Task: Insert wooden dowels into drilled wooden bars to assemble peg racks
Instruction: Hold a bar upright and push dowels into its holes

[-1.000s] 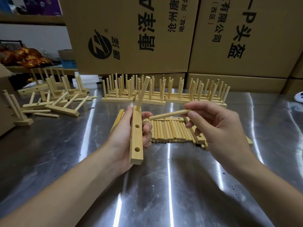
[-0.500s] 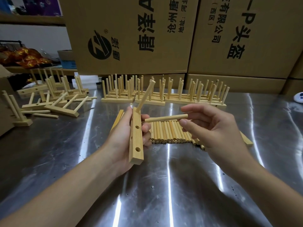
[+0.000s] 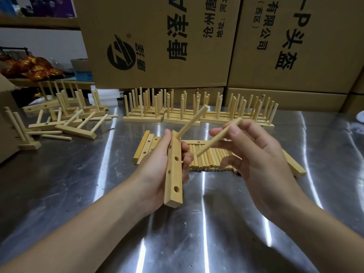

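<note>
**One dowel seated, a second aimed at the bar**

The steel table (image 3: 59, 194) carries everything, with big cardboard boxes (image 3: 157, 42) stacked along its far edge. In front of them stands a row of finished racks (image 3: 141, 117), and more racks (image 3: 74, 127) lie tumbled toward the far left corner. At mid-table a bed of loose dowels (image 3: 208, 160) lies side by side, with spare bars (image 3: 145, 146) touching its left end.

Above that pile, the left hand (image 3: 155, 170) grips the bar (image 3: 174, 178), thumb along its left side and fingers curled round the right. The bar's long axis runs from the near edge away toward the far edge, lifted clear of the table. Its drilled face is turned up and to the right, and several holes on it are empty. One seated dowel (image 3: 192, 123) sticks out of its far end, leaning up and right.

The right hand (image 3: 262, 154) pinches the free dowel (image 3: 218, 136) between thumb and forefinger near its upper half, the other fingers loosely spread. This dowel slants from upper right down to lower left. Its lower tip is near the left fingertips, just right of the bar but apart from it. The next move likely turns on swinging that tip square to an empty hole, since at this slant it would jam.
</note>
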The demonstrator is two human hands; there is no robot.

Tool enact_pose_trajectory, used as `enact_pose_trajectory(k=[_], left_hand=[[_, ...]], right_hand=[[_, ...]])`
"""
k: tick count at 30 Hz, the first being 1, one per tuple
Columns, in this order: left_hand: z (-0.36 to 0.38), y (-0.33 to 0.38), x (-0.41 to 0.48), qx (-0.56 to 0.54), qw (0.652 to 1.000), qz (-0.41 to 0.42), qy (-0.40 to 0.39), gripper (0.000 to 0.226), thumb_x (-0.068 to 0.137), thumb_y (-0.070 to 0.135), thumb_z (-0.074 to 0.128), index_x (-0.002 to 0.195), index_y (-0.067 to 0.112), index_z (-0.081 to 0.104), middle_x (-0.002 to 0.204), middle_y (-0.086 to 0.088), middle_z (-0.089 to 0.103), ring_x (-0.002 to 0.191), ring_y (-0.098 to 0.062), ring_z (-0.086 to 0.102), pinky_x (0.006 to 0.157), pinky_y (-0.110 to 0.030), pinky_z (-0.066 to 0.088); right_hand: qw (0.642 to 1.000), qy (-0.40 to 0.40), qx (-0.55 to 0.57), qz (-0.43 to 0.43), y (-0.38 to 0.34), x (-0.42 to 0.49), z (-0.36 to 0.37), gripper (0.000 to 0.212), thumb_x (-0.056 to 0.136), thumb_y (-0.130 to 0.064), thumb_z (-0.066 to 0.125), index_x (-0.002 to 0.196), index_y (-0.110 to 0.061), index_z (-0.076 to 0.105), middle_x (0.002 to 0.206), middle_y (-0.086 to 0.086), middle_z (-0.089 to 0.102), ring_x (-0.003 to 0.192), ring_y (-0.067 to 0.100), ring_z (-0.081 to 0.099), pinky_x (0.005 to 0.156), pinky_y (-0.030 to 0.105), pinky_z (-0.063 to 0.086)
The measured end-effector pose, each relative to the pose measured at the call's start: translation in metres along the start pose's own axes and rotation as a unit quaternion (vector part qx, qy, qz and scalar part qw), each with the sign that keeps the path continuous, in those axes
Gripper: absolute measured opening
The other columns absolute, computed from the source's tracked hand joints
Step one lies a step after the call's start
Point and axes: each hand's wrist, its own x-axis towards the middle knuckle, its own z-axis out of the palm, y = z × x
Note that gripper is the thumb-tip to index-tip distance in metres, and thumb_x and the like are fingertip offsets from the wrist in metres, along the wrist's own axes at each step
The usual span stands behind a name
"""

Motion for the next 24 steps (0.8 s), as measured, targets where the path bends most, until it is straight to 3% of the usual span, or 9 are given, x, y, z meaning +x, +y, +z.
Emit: enact_pose_trajectory(k=[3, 5, 7, 13, 20, 24], left_hand=[[-0.002, -0.002, 0.002, 0.036, 0.999, 0.029, -0.01, 0.058, 0.109, 0.063, 0.034, 0.095, 0.016, 0.064, 0.074, -0.002, 0.058, 0.051, -0.012, 0.046, 0.049, -0.022, 0.043], [-0.003, -0.003, 0.002, 0.062, 0.997, 0.044, -0.008, 0.059, 0.108, 0.065, 0.033, 0.098, 0.017, 0.066, 0.075, 0.0, 0.057, 0.056, -0.012, 0.049, 0.053, -0.023, 0.045], [-0.002, -0.005, 0.002, 0.087, 0.995, 0.054, -0.006, 0.06, 0.107, 0.067, 0.034, 0.1, 0.019, 0.069, 0.073, 0.001, 0.057, 0.059, -0.012, 0.051, 0.057, -0.024, 0.046], [0.002, -0.01, 0.0, 0.167, 0.981, 0.097, 0.015, 0.058, 0.106, 0.069, 0.035, 0.085, 0.025, 0.067, 0.075, 0.003, 0.061, 0.066, -0.011, 0.056, 0.072, -0.033, 0.045], [0.005, -0.01, -0.003, 0.174, 0.978, 0.115, 0.011, 0.056, 0.108, 0.064, 0.033, 0.091, 0.02, 0.063, 0.076, -0.001, 0.055, 0.066, -0.014, 0.053, 0.065, -0.027, 0.047], [0.007, -0.012, -0.005, 0.188, 0.974, 0.126, 0.015, 0.064, 0.107, 0.064, 0.034, 0.103, 0.01, 0.067, 0.092, -0.017, 0.066, 0.087, -0.032, 0.066, 0.087, -0.041, 0.055]], right_hand=[[0.998, -0.045, -0.044, -0.026, -0.008, -0.002, 0.0, 0.016, 0.108, -0.033, 0.053, 0.107, -0.022, 0.065, 0.088, 0.003, 0.076, 0.082, 0.025, 0.076, 0.064, 0.024, 0.055], [0.985, -0.076, -0.145, -0.051, -0.008, -0.004, 0.001, 0.022, 0.109, -0.036, 0.049, 0.111, -0.03, 0.071, 0.072, -0.01, 0.063, 0.063, 0.017, 0.062, 0.058, 0.023, 0.048], [0.967, -0.118, -0.219, -0.059, -0.007, -0.007, 0.002, 0.026, 0.109, -0.037, 0.051, 0.112, -0.036, 0.077, 0.065, -0.01, 0.055, 0.057, 0.012, 0.046, 0.053, 0.025, 0.038], [0.941, -0.174, -0.286, -0.056, -0.006, -0.01, 0.002, 0.006, 0.103, -0.032, 0.068, 0.097, -0.03, 0.07, 0.064, -0.011, 0.047, 0.059, 0.004, 0.042, 0.057, 0.015, 0.033], [0.921, -0.181, -0.333, -0.094, -0.003, -0.014, 0.006, 0.007, 0.102, -0.036, 0.068, 0.097, -0.033, 0.07, 0.067, -0.007, 0.054, 0.06, 0.009, 0.048, 0.057, 0.017, 0.035], [0.891, -0.197, -0.385, -0.14, -0.005, -0.018, 0.009, 0.008, 0.103, -0.034, 0.068, 0.097, -0.034, 0.063, 0.068, -0.019, 0.054, 0.057, 0.011, 0.051, 0.055, 0.012, 0.033]])
